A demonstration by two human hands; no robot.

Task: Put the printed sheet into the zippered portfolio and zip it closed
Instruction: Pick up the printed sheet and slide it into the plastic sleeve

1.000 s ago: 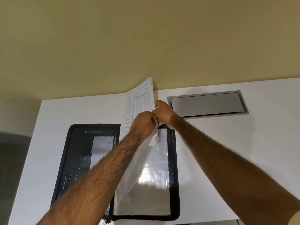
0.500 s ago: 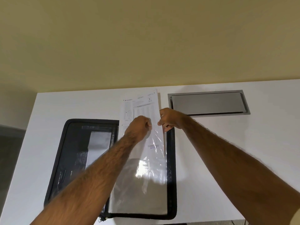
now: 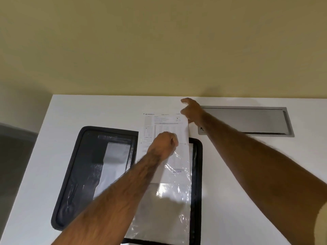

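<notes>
The black zippered portfolio [image 3: 80, 175] lies open flat on the white table [image 3: 247, 174]. On its right half is a clear plastic sleeve [image 3: 169, 206]. The printed sheet [image 3: 159, 121] sits partly inside the sleeve, with its upper half sticking out past the portfolio's far edge. My left hand [image 3: 163, 145] is curled at the sleeve's mouth and pinches its top edge over the sheet. My right hand [image 3: 192, 110] reaches to the sheet's top right corner; its loosely curved fingers are spread and touch the corner.
A grey metal cable hatch [image 3: 247, 121] is set into the table to the right of the sheet. The table's far edge meets a yellow wall [image 3: 159, 50]. The table's left edge drops to a dark floor [image 3: 16, 156].
The sheet, held upright a second ago, now lies flat and has slid deeper into the sleeve. My right hand left the sleeve mouth and moved up to the sheet's top right corner.
</notes>
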